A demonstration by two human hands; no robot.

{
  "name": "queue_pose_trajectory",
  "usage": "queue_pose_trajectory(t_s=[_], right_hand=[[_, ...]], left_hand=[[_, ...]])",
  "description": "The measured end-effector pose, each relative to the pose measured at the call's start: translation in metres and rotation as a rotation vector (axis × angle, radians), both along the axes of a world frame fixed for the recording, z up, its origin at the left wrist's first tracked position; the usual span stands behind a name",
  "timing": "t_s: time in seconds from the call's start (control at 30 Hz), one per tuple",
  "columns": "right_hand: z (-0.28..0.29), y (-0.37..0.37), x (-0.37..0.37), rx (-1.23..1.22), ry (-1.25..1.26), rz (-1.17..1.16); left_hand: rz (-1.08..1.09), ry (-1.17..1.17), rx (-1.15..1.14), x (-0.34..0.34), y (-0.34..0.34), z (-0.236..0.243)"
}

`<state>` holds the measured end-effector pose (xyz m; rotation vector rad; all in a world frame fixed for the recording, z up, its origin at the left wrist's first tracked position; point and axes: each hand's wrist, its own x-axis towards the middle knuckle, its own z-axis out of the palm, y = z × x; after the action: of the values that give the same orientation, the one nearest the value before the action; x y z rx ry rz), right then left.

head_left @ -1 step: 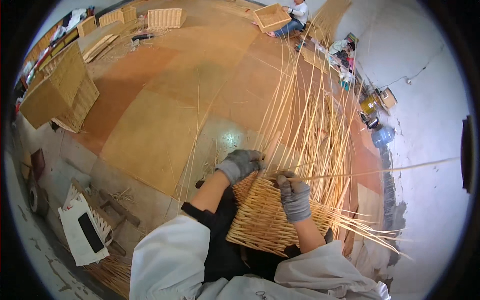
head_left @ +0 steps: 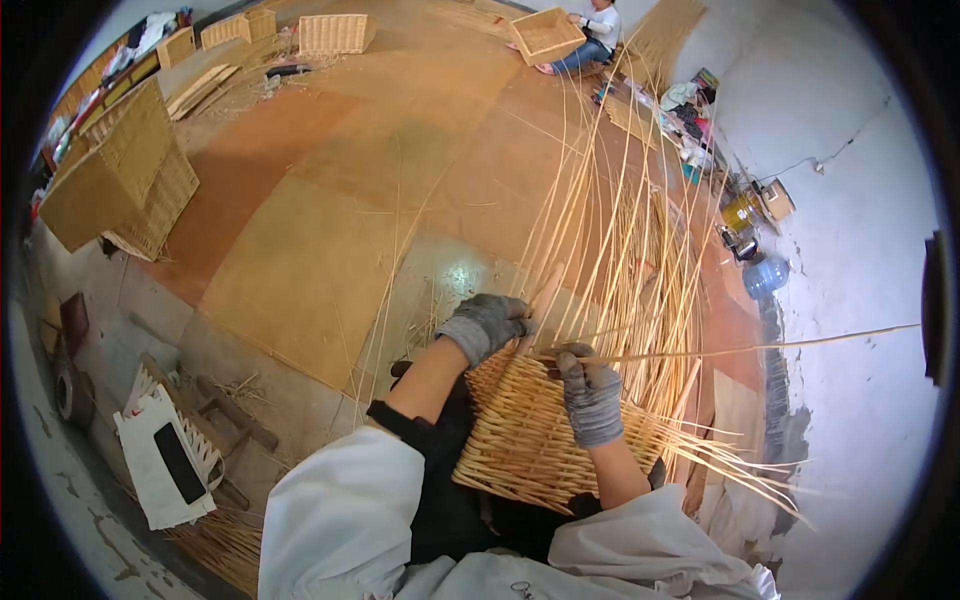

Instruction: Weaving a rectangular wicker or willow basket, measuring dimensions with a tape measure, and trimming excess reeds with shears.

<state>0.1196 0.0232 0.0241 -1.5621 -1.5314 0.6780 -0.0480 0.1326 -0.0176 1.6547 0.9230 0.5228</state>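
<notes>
A partly woven wicker basket point(head_left: 522, 440) rests tilted across my lap, its ribbed side facing up. My left hand point(head_left: 486, 326), in a grey glove, has its fingers curled at the basket's far left corner, beside a thick pale stake point(head_left: 546, 288). What lies inside those fingers is hidden. My right hand point(head_left: 590, 395), also gloved, pinches a long thin willow rod point(head_left: 760, 347) at the basket's upper edge; the rod stretches far to the right. Many loose rod ends point(head_left: 735, 458) stick out from the basket's right side.
Tall upright rods point(head_left: 640, 250) fan out beyond the basket. Finished-looking wicker baskets point(head_left: 130, 175) stand at the left and back. A person point(head_left: 598, 30) sits far off with a basket. A blue water bottle point(head_left: 766, 276) lies by the right wall. A low stool point(head_left: 235, 415) stands left.
The far end of the long willow rod has dipped slightly. Both hands stay almost where they were on the basket.
</notes>
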Motion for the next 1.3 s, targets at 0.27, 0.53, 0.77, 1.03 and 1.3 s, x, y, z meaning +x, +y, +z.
queue_pose_trajectory(t_s=[0.27,0.53,0.77,1.03,1.3], right_hand=[[-0.015,-0.005,0.008,0.092,-0.143,-0.024],[0.008,-0.07,-0.011,0.108,-0.115,-0.074],[0.0,-0.059,-0.01,0.018,-0.162,-0.005],[-0.001,-0.049,-0.012,0.079,0.042,0.004],[-0.001,-0.065,0.029,-0.013,0.129,-0.144]], left_hand=[[0.541,-0.263,-0.146,0.014,-0.11,-0.021],[0.437,-0.282,0.252,0.015,-0.156,-0.045],[0.512,-0.269,0.177,0.021,-0.148,-0.045],[0.566,-0.522,0.148,0.025,-0.131,-0.04],[0.439,-0.142,0.379,0.009,-0.076,-0.006]])
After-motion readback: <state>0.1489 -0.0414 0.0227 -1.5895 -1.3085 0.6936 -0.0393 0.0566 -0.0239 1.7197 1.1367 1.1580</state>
